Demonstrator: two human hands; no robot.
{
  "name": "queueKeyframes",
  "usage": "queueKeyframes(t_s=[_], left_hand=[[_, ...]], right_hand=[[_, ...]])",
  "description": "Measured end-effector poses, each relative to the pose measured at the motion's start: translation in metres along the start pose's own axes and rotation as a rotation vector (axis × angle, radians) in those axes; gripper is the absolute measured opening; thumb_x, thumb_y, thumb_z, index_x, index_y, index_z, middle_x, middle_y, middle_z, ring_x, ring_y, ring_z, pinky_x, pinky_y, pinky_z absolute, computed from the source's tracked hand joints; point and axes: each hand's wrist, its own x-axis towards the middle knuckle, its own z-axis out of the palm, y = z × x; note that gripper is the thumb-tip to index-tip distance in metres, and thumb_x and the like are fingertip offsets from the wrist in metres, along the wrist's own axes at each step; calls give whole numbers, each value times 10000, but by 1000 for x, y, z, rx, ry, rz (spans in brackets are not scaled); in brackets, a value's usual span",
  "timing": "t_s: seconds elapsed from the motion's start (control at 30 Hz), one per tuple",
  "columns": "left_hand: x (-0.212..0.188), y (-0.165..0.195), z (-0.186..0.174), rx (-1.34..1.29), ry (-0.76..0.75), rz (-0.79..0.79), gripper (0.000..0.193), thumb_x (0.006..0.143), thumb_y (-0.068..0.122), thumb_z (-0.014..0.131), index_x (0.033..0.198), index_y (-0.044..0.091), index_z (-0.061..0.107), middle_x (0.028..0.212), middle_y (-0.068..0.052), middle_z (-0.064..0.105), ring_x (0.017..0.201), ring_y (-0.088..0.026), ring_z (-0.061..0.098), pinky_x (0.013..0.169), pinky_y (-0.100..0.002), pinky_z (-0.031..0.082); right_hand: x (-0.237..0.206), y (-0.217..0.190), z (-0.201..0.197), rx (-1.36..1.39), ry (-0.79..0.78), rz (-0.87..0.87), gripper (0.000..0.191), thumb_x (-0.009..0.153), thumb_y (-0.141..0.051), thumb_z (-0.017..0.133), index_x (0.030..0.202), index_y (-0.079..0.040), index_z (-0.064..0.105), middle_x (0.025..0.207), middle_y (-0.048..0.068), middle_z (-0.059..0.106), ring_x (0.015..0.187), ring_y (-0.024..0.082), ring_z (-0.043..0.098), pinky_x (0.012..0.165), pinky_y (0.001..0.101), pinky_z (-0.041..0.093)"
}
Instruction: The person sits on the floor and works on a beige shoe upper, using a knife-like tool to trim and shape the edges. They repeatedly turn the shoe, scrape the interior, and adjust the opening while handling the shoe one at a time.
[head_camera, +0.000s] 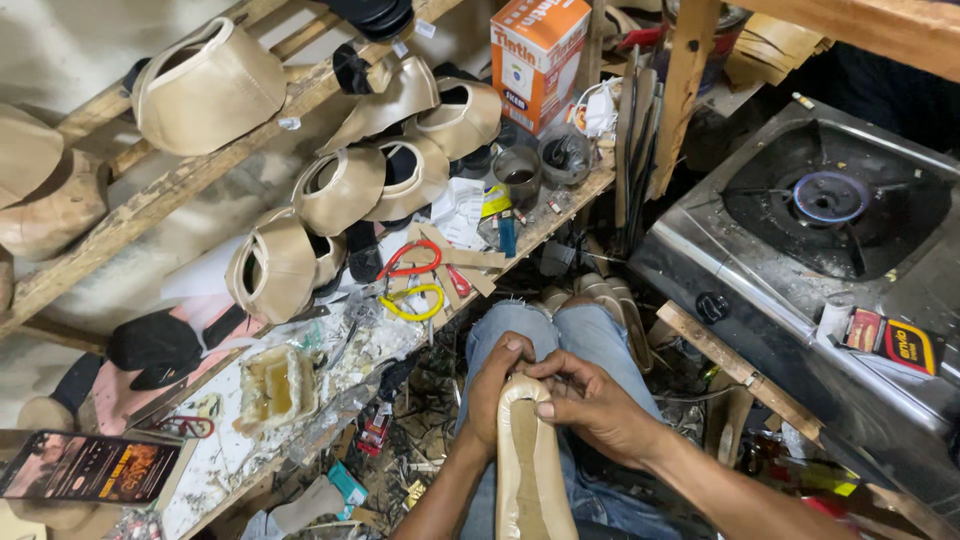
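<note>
Both hands grip the beige shoe (530, 470) on the lap: left hand (497, 390) wraps its toe, right hand (590, 400) pinches the toe edge with its thumb. Upper looks fitted, sole side probably unfinished. Up-left of the fingers, glue tub (272, 388) holds yellow glue; farther, two cups (517, 172) with dark contents.

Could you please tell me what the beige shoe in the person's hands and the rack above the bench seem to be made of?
The beige shoe upper, held by the left hand and right hand, looks like smooth leather or synthetic: faint sheen, soft folds. The rack is rough unpainted wood: visible grain, stained slats.
</note>
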Motion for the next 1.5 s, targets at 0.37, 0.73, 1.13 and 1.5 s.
queueKeyframes(t_s=[0.37, 0.73, 1.13, 1.5], left_hand=[[1, -1, 6, 170, 24, 69, 334, 1053, 272, 399, 850, 51, 547, 761, -29, 505, 697, -115, 472, 660, -275, 417], [3, -6, 6, 253, 131, 65, 357, 1048, 280, 412, 830, 42, 566, 747, -31, 506, 695, -120, 466, 658, -289, 410], [3, -9, 11, 334, 178, 90, 403, 1065, 305, 385, 830, 35, 570, 732, -61, 524, 677, -145, 489, 661, -307, 437], [-2, -5, 13, 319, 240, 38, 452, 1054, 337, 385, 799, 29, 595, 669, -48, 545, 613, -140, 508, 594, -310, 435]], right_hand=[[-8, 8, -11, 4, 49, -10, 430, 943, -238, 730, 1288, -35, 573, 1244, 95, 634, 1186, 195, 584, 1071, 371, 441], [-19, 20, 33, -864, 370, -445, 359, 1015, -179, 545, 1336, -20, 566, 1189, 132, 540, 1177, 215, 553, 1039, 324, 408], [-28, -40, 33, -987, 442, -65, 275, 856, -261, 767, 983, -23, 716, 764, 66, 742, 674, 135, 664, 625, 310, 541], [-42, -3, 38, -821, 666, -91, 328, 925, -213, 670, 1195, -33, 720, 903, 124, 780, 823, 180, 730, 745, 316, 571]])
